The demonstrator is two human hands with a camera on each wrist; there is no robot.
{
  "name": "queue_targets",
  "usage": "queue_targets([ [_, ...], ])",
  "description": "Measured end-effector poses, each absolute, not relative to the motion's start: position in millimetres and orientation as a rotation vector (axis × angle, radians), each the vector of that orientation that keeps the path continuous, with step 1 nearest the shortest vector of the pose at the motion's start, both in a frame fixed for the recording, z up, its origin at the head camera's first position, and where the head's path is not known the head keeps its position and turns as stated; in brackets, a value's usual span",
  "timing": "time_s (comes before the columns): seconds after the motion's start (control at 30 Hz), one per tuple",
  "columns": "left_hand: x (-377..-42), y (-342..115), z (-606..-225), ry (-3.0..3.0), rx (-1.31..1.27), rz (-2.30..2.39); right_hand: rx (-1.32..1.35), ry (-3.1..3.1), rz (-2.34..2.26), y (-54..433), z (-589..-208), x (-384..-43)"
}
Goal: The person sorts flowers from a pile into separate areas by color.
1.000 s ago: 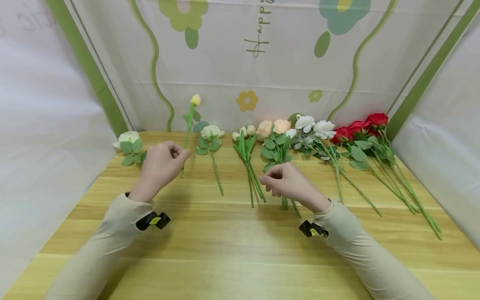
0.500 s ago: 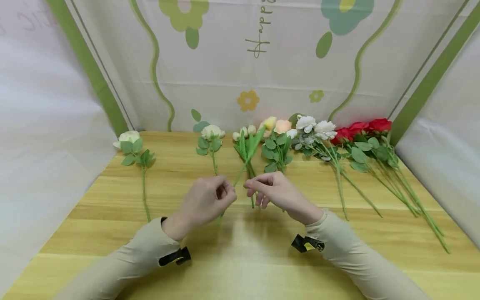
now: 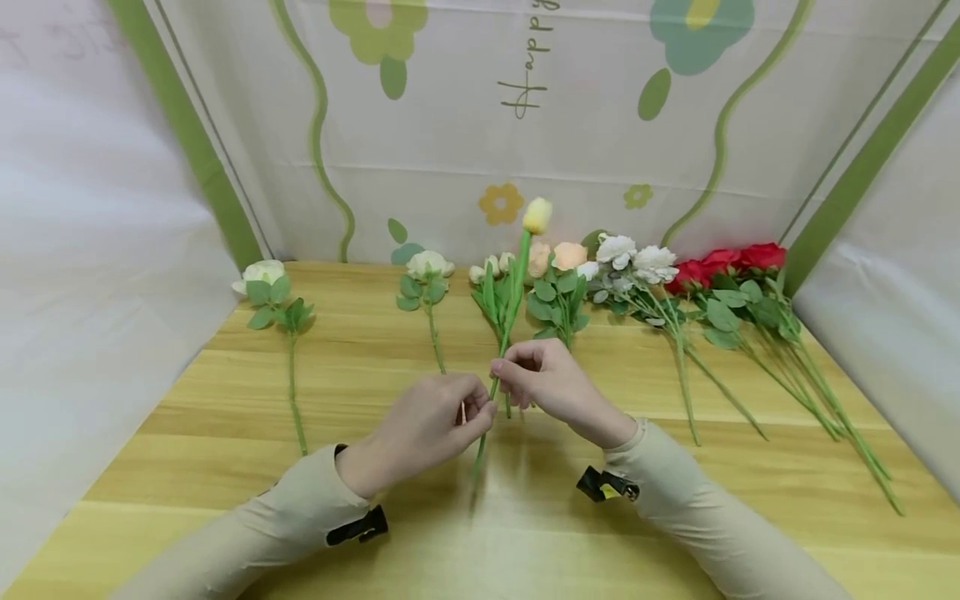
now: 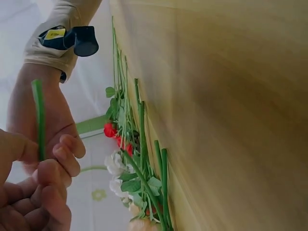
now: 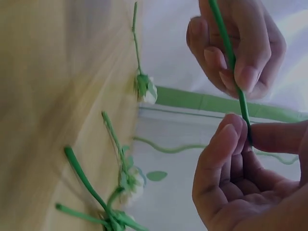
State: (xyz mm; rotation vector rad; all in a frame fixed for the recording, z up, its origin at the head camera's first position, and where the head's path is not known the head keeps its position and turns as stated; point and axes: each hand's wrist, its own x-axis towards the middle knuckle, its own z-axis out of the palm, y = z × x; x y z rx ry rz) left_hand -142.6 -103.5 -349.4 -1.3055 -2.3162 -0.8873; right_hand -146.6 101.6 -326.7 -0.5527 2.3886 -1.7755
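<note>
A pale yellow tulip (image 3: 537, 215) stands tilted over the table, its bloom up and to the back. My left hand (image 3: 423, 429) pinches its green stem low down. Just above, my right hand (image 3: 558, 390) pinches the same stem between thumb and fingers. In the right wrist view the stem (image 5: 226, 41) runs through both hands' fingertips; in the left wrist view the stem's end (image 4: 39, 110) sticks out past the left thumb. Behind it lies a small bunch of white tulips (image 3: 489, 283), partly hidden by the held stem and the right hand.
Single cream roses lie at far left (image 3: 264, 273) and left of centre (image 3: 430, 265). Rightward come peach roses (image 3: 569, 256), white flowers (image 3: 654, 264) and red roses (image 3: 761, 256). A printed cloth (image 3: 442, 142) hangs behind the wooden table (image 3: 187, 500).
My left hand has carried the yellow tulip from the left to the centre. My right hand has shifted slightly left and now also pinches the stem.
</note>
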Motion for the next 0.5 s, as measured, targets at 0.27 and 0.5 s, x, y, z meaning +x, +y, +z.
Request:
queue_targets([
  [0.27, -145.1, -105.3, -349.3, -2.455, -1.290, -0.817, -0.457, 2.740, -1.392, 107.2, -311.1, -183.4],
  [0.5, -147.6, -108.4, -350.7, -2.568, -1.251, -0.759, -0.339, 2.824, -1.085, 110.0, -307.4, -220.8],
])
